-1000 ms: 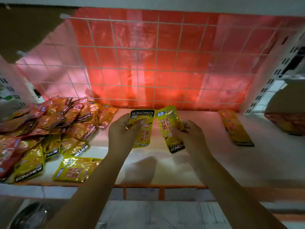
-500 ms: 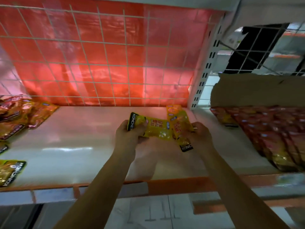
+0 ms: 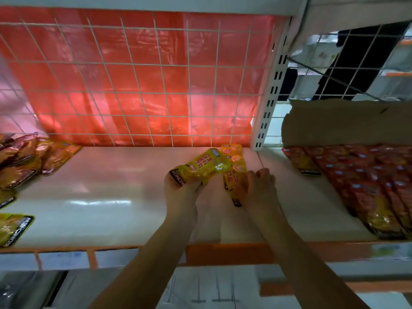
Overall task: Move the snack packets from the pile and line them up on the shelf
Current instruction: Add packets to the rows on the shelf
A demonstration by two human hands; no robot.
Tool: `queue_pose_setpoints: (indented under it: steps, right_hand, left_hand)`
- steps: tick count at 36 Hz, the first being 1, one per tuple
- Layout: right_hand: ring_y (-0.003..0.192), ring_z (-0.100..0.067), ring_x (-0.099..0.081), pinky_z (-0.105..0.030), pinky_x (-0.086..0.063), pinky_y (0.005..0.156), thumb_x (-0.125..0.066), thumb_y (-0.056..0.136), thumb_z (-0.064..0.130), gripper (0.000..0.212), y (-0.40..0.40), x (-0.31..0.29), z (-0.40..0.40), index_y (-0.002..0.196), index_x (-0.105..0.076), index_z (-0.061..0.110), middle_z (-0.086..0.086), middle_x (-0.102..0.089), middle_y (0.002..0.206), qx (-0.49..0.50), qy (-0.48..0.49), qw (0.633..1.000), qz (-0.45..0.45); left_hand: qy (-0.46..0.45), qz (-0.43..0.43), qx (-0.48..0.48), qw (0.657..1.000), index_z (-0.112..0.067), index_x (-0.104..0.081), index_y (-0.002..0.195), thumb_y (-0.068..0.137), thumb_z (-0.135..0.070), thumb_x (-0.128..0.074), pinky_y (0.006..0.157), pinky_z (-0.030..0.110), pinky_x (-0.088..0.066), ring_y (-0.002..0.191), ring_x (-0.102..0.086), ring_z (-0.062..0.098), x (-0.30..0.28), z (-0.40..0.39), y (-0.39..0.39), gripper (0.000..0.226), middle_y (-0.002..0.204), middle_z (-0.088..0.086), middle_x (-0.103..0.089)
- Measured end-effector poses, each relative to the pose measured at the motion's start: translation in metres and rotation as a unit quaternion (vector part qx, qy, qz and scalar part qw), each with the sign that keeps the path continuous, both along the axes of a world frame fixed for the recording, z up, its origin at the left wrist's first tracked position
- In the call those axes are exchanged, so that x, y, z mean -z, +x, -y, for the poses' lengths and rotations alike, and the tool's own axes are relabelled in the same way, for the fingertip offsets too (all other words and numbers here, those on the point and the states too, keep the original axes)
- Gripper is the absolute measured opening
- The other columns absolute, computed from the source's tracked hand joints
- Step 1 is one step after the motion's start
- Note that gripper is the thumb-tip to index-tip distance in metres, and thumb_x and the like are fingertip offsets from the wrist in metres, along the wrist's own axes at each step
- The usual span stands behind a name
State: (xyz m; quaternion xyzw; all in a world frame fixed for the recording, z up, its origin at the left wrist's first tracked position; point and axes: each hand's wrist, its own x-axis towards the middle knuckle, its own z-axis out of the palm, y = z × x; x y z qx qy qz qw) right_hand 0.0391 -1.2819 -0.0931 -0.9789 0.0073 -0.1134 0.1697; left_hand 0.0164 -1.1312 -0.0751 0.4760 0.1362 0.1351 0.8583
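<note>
The left hand (image 3: pixel 180 186) grips a yellow packet (image 3: pixel 201 167) by its dark end. The right hand (image 3: pixel 258 186) pinches a second packet (image 3: pixel 235 172) against the shelf (image 3: pixel 100 197). The pile (image 3: pixel 24 161) lies at nine o'clock, a red-packet row (image 3: pixel 367 175) at three, wire mesh (image 3: pixel 133 81) at twelve.

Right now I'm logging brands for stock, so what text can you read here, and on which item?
"KONCH", cut off by fingers: black band of the packet in the left hand.
"KONCHEW": black band of the loose packet at the shelf's left edge.
Other print, including the right hand's packet: too blurred.
</note>
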Motion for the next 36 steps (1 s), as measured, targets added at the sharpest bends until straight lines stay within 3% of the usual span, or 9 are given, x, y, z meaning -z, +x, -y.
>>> queue_pose_setpoints:
  steps: [3,6,8,12,16,21,23,27,36]
  right_hand:
    - [0.085,-0.026,-0.054,-0.029,-0.039,0.073,-0.054,0.093,0.029,0.028,-0.005,-0.012,-0.008,0.100,-0.065,0.004,-0.014,-0.056,0.092,-0.049,0.226,0.972,0.048]
    - [0.068,-0.027,-0.059,-0.032,-0.045,0.062,-0.058,0.084,0.048,0.046,-0.009,-0.023,-0.018,0.084,-0.061,0.002,-0.020,-0.062,0.077,-0.066,0.464,0.883,-0.017]
    - [0.078,-0.035,-0.064,-0.043,-0.051,0.069,-0.064,0.077,0.049,0.045,-0.008,-0.026,-0.020,0.084,-0.060,0.005,-0.020,-0.065,0.082,-0.058,0.513,0.856,-0.017]
    - [0.079,-0.026,-0.065,-0.040,-0.052,0.073,-0.068,0.084,0.021,0.011,0.000,-0.027,-0.015,0.081,-0.059,0.017,-0.009,-0.066,0.083,0.003,0.567,0.823,0.026]
    - [0.055,-0.018,-0.051,-0.031,-0.042,0.057,-0.064,0.085,0.008,0.014,0.013,-0.022,0.003,0.079,-0.056,0.017,-0.008,-0.058,0.070,0.043,0.564,0.824,0.033]
    - [0.054,-0.009,-0.044,-0.019,-0.035,0.047,-0.061,0.088,0.008,0.009,0.026,-0.015,0.026,0.096,-0.062,0.009,-0.005,-0.057,0.078,0.021,0.442,0.893,-0.081]
    - [0.056,-0.010,-0.048,-0.019,-0.036,0.049,-0.062,0.088,0.014,0.015,0.026,-0.014,0.027,0.099,-0.064,0.005,-0.006,-0.061,0.081,-0.002,0.385,0.916,-0.111]
    - [0.088,-0.027,-0.061,-0.032,-0.047,0.075,-0.064,0.087,0.023,0.026,0.025,-0.014,0.024,0.107,-0.065,0.007,-0.015,-0.067,0.099,-0.020,0.267,0.956,-0.117]
    - [0.090,-0.023,-0.057,-0.028,-0.042,0.075,-0.061,0.089,0.032,0.037,0.022,-0.012,0.018,0.116,-0.061,0.007,-0.012,-0.064,0.099,0.002,0.148,0.987,-0.064]
  left_hand:
    - [-0.001,0.024,-0.013,1.000,0.008,-0.051,0.103,0.055,0.005,-0.054,0.064,0.030,-0.057,0.081,-0.063,0.025,0.000,0.008,-0.001,0.048,0.089,0.019,-0.061]
    - [0.030,0.033,-0.007,0.999,0.007,-0.052,0.100,0.054,0.003,-0.054,0.069,0.036,-0.058,0.081,-0.063,0.029,0.000,0.017,-0.002,0.046,0.089,0.022,-0.062]
    - [0.037,0.033,0.005,0.999,0.006,-0.049,0.105,0.055,0.002,-0.057,0.067,0.035,-0.058,0.082,-0.064,0.030,-0.002,0.021,-0.005,0.051,0.093,0.022,-0.062]
    - [0.121,0.016,0.069,0.990,-0.015,-0.053,0.095,0.070,0.009,-0.068,0.058,0.030,-0.056,0.075,-0.065,0.020,-0.002,0.020,-0.008,0.038,0.085,0.005,-0.064]
    - [0.384,0.040,0.074,0.919,-0.025,-0.057,0.088,0.077,-0.004,-0.069,0.066,0.021,-0.049,0.078,-0.060,0.007,0.008,0.006,-0.005,0.027,0.085,-0.004,-0.062]
    - [0.738,0.066,0.125,0.659,-0.015,-0.062,0.117,0.090,-0.021,-0.056,0.084,0.025,-0.042,0.106,-0.053,0.019,0.013,-0.013,-0.004,0.029,0.116,0.001,-0.059]
    - [0.778,0.053,0.152,0.607,-0.020,-0.057,0.123,0.093,-0.028,-0.049,0.089,0.027,-0.042,0.112,-0.049,0.017,0.010,-0.013,-0.005,0.032,0.122,-0.002,-0.055]
    - [0.795,0.054,0.170,0.580,-0.023,-0.054,0.125,0.095,-0.032,-0.046,0.090,0.026,-0.042,0.113,-0.048,0.015,0.010,-0.010,-0.003,0.033,0.122,-0.004,-0.054]
    - [0.797,0.047,0.180,0.575,-0.021,-0.058,0.120,0.093,-0.031,-0.046,0.088,0.030,-0.046,0.107,-0.051,0.018,0.016,-0.010,-0.001,0.031,0.117,-0.002,-0.057]
